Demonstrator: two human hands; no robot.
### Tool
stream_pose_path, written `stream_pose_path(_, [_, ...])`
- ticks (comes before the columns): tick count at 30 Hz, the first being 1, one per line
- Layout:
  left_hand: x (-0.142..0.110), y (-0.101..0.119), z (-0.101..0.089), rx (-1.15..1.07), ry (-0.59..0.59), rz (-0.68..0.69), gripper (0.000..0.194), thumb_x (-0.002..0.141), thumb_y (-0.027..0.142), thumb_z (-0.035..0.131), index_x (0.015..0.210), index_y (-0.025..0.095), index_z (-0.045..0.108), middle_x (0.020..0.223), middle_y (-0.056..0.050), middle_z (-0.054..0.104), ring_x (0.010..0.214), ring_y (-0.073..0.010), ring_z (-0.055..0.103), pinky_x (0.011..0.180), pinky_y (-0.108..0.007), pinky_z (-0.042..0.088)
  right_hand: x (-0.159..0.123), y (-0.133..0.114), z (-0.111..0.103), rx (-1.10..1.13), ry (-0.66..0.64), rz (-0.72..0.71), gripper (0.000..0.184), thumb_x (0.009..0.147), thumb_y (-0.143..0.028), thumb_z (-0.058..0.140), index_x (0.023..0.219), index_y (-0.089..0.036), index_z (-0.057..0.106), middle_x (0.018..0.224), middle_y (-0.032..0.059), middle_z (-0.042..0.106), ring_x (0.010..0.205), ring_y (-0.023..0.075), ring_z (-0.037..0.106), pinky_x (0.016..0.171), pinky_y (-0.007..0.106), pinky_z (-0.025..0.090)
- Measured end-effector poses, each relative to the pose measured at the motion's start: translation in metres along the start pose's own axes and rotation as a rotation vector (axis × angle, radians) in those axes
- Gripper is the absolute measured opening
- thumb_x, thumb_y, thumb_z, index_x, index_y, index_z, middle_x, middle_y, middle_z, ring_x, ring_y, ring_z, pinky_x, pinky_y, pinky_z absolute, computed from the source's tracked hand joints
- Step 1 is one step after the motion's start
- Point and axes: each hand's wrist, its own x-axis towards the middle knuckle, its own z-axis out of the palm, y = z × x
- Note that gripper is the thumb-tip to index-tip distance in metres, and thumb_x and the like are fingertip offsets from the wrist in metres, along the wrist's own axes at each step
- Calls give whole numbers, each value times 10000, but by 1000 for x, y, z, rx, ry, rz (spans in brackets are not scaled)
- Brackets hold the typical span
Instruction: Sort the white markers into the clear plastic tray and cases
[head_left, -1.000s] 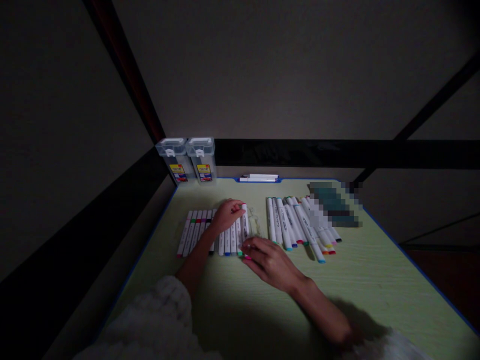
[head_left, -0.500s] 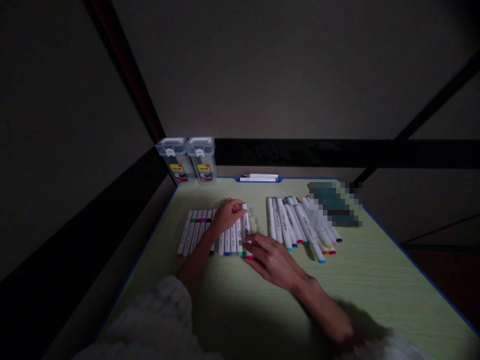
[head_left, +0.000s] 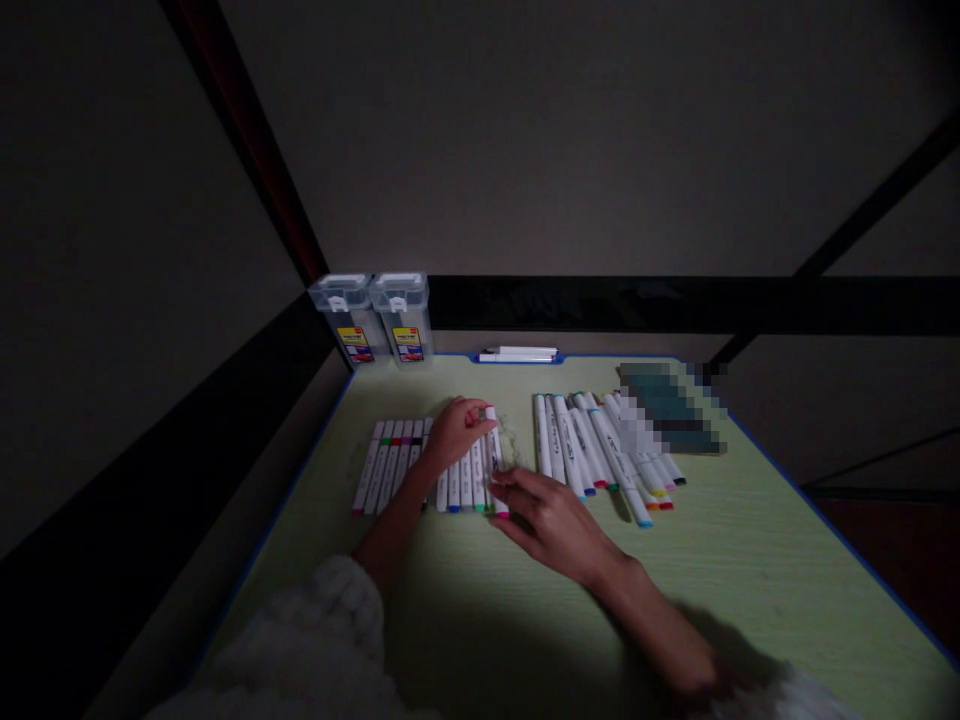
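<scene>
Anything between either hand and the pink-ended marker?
Nothing visible: left hand is at the far end of the pink-ended marker, right hand at its near end; the marker pile lies off to the right.

A blue-edged, pale green table [head_left: 750, 560] stands before a dim grey wall [head_left: 570, 140].

- Two hands were seen: a left hand [head_left: 454, 437] and a right hand [head_left: 561, 522].
- One pink-capped marker [head_left: 494, 447] was held.
- At least ten row markers [head_left: 466, 482] were counted, some being hidden.
- At least ten loose markers [head_left: 568, 447] were counted.
- Two lidded boxes [head_left: 406, 322] were seen.
- One tabletop [head_left: 480, 610] was seen.
</scene>
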Motion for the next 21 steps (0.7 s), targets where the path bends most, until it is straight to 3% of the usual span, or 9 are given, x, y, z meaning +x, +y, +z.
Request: stream_pose_path(21, [0, 1, 0, 47, -19, 45, 215, 680, 188, 602, 889, 138, 608, 658, 18, 462, 617, -110, 440, 597, -229, 372, 0, 5, 6, 145, 43, 45, 290, 798, -266, 536, 1056, -145, 589, 1040, 103, 588, 955, 209, 574, 799, 364, 506])
